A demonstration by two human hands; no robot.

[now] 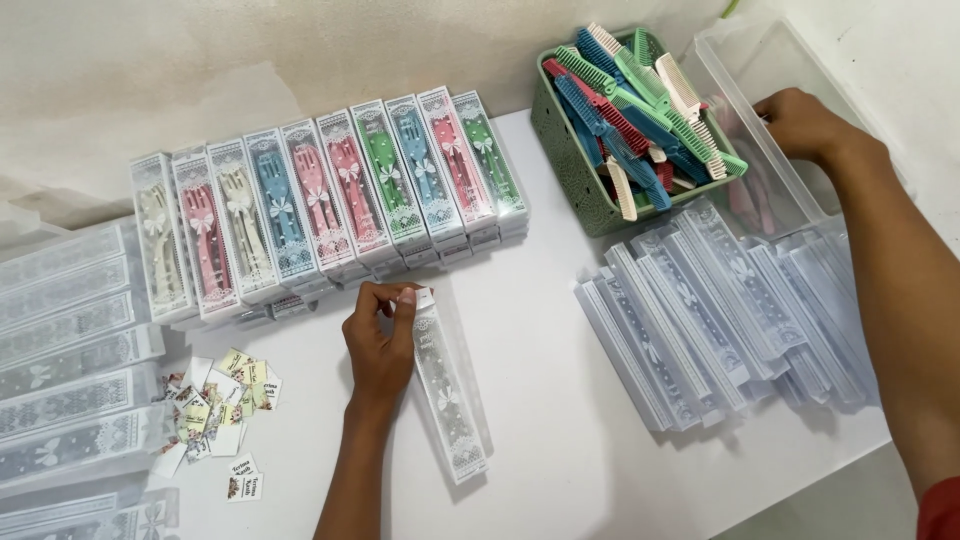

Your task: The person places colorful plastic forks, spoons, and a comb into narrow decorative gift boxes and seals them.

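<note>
My left hand rests on the white table and pinches the top end of a long clear plastic box printed with white lace and a bow, which lies flat and looks empty. My right hand reaches far right into a clear plastic bin; its fingers are inside the bin, and what they touch is hidden. Beside the bin stands a green basket piled with folding combs in blue, green, pink and cream.
A row of filled boxes with coloured combs leans along the back. Empty clear boxes are stacked at right, more at left. Small printed paper labels lie scattered at front left. The table edge runs at front right.
</note>
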